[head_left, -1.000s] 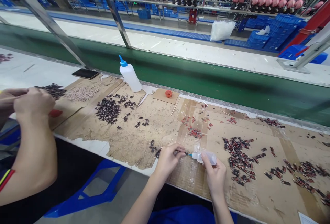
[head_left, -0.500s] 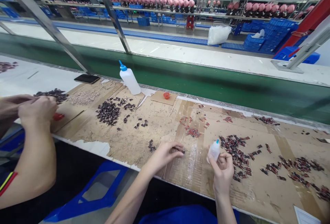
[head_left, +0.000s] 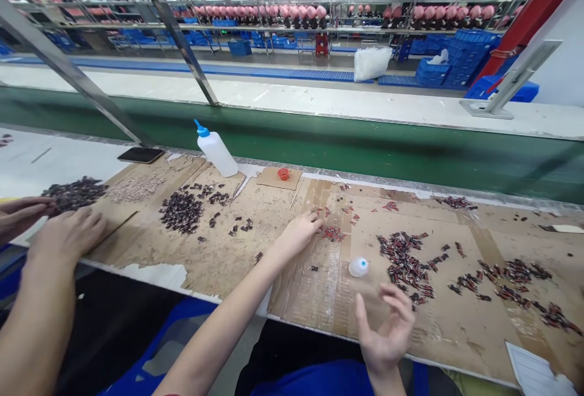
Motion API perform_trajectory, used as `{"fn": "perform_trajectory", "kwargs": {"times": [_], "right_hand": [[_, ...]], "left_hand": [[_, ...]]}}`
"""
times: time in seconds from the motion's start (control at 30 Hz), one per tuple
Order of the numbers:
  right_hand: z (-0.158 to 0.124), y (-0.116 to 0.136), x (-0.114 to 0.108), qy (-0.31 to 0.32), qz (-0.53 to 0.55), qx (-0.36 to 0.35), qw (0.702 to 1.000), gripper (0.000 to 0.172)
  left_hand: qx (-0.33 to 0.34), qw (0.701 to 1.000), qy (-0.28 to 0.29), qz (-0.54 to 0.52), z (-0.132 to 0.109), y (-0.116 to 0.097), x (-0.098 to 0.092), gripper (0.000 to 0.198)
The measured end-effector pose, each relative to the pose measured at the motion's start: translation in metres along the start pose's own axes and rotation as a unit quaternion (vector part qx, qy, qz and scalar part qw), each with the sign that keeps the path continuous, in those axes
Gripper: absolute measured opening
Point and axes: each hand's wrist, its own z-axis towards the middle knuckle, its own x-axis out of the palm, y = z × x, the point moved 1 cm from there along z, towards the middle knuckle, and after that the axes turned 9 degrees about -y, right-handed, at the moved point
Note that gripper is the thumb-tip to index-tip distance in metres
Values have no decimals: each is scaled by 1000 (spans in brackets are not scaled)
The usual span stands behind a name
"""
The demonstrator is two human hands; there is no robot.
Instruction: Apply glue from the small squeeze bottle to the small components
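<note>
Your right hand (head_left: 385,330) is open and empty, just nearside of the small bottle (head_left: 358,268) on the cardboard (head_left: 456,338); don't clip it. Farther out, your left hand (head_left: 301,232) is part-curled at the left edge of the red pieces (head_left: 333,235), can't tell if gripping; pinch just one, lightly.

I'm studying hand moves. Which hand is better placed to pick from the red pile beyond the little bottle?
Left, probably: the left hand is beside the red pile; the right hand is farther off, open and empty.
</note>
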Motion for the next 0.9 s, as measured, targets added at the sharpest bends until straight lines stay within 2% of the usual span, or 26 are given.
{"fn": "perform_trajectory", "kwargs": {"times": [0.07,0.1,0.17,0.23,0.27,0.33,0.37,0.43,0.53,0.6,0.7,0.8,0.83,0.9], "right_hand": [[-11,11,0,47,34,17,998,31],[-16,15,3,74,49,61,994,25],[-24,21,13,117,77,217,966,15],[-28,24,26,140,119,395,900,27],[-28,26,32,150,147,461,862,35],[-24,28,42,167,199,540,801,43],[-22,29,45,170,214,560,782,43],[-20,29,48,166,222,582,765,39],[-20,29,47,154,215,587,765,36],[-21,29,46,154,211,572,778,36],[-22,30,47,156,214,541,798,37],[-21,32,51,160,221,535,799,37],[-22,31,51,158,219,537,799,37],[-22,29,52,145,199,537,807,38]], "left_hand": [[4,1000,-15,-11,-8,-5,-6,20],[9,999,-24,-24,-15,-9,-10,22],[23,995,-49,-78,-31,-20,-20,24],[38,976,-88,-193,-51,-34,-28,25],[47,963,-100,-244,-61,-42,-31,26],[41,946,-124,-296,-80,-55,-31,26],[33,941,-144,-304,-88,-60,-30,25],[14,930,-196,-311,-98,-67,-26,20],[-19,907,-274,-320,-104,-71,-19,15],[-40,894,-300,-331,-104,-74,-15,14],[-77,873,-303,-373,-104,-80,-10,12],[-138,851,-279,-424,-106,-85,-5,13],[-154,851,-268,-425,-108,-85,-3,16],[-173,872,-253,-382,-110,-80,0,20]]}}
